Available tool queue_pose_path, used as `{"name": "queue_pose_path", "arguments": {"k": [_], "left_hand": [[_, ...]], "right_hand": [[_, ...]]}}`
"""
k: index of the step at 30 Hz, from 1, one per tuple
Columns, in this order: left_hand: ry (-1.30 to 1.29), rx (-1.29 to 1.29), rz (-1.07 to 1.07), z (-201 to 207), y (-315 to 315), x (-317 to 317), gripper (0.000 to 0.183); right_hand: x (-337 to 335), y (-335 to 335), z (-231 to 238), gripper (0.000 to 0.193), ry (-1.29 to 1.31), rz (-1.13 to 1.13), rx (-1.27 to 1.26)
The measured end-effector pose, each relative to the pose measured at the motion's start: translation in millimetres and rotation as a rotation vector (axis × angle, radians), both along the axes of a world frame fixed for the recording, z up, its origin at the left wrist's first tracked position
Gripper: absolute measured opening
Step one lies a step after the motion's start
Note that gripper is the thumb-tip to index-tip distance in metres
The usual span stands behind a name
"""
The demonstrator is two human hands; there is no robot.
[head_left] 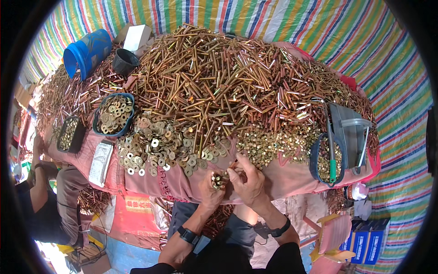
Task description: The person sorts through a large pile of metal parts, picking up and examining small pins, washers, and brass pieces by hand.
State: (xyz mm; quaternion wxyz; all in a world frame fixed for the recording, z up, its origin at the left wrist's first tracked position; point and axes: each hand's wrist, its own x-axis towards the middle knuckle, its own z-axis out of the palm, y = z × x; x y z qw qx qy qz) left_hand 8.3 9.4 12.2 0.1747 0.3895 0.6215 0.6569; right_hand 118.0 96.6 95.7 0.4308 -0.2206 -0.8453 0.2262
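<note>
My left hand (210,191) is closed around a small bundle of brass-coloured bolts (219,181), their ends pointing up out of the fist. Just to its right, my right hand (250,181) pinches a slim copper-coloured bolt (233,163) between thumb and fingertips; most of it is hidden. Both hands are over the near edge of a cloth-covered work surface (182,185). Beyond them lie a spread of flat washers (155,142) to the left and a heap of small brass-coloured nuts (260,145) to the right. A large mound of long bolts (205,77) rises behind.
Washers fill a blue-rimmed tub (95,123); nearby stand a black tray (69,148), blue bucket (75,59) and black cup (125,62). Right are a nut-filled tub (315,157), green-handled tool (332,169) and grey scoop (349,123). Another person's arm (39,182) is at left.
</note>
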Motion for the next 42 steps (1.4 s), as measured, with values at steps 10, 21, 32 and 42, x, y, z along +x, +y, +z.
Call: {"name": "queue_pose_path", "arguments": {"k": [10,21,32,42], "left_hand": [[0.051,0.089,-0.002,-0.8,1.2,-1.2,0.023],[0.01,0.16,0.023,-21.5,4.6,4.4,0.026],[0.05,0.144,-0.033,-19.4,1.7,2.1,0.023],[0.082,0.099,-0.003,-12.8,2.1,1.3,0.022]], "right_hand": [[2.5,2.6,4.1,0.046,-0.172,0.066,0.128],[29.2,13.8,-2.0,0.017,-0.158,-0.247,-0.175],[25.0,66.3,-17.0,0.028,-0.702,-0.173,0.051],[12.4,65.6,-4.5,0.028,-0.687,-0.186,-0.141]]}}
